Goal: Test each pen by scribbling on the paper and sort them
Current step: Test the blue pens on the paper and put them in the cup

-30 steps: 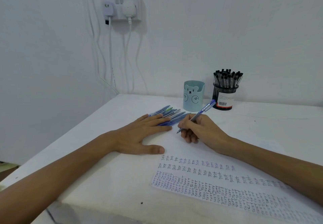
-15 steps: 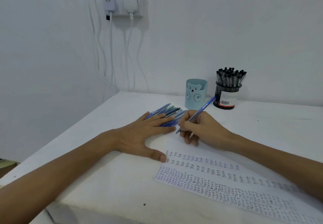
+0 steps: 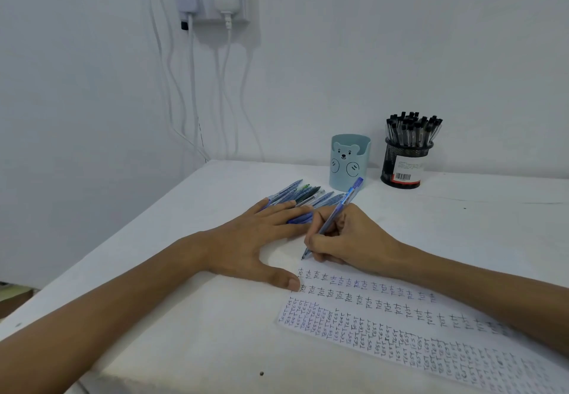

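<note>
Bare worktop [image 3: 492,224] extends right of the mesh holder [image 3: 405,162] and the right hand [image 3: 351,236], giving an open approach from that side. A second bare strip runs along the left edge, beside the left hand [image 3: 255,242]. At the rear, the bear cup [image 3: 349,162] and mesh holder stand near the wall [image 3: 338,55] with a gap between them. Loose pens [image 3: 303,195] lie in front of the cup, partly under the left fingers. The blue pen [image 3: 338,209] slants up toward the cup. The paper [image 3: 385,332] covers the near right area. Cables [image 3: 192,85] hang in the rear left corner.
</note>
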